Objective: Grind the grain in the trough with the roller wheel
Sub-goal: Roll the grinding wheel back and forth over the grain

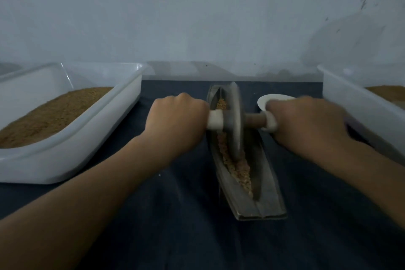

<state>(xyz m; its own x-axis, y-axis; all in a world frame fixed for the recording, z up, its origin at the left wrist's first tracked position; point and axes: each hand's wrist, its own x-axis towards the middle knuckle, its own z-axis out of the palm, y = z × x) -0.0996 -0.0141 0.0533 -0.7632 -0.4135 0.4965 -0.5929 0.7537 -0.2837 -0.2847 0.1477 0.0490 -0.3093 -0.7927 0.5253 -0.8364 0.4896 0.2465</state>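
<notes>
grain (237, 169) lay coarse in trough (266, 190); left hand (177, 123) and right hand (306, 125) were clenched on roller wheel (235, 116) axle, mid-grind, next stroke probably needing even downward pressure.

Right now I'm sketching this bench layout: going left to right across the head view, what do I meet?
White plastic tub of brown ground meal → left hand → grey metal roller wheel in its long metal trough → right hand → second white plastic tub.
</notes>
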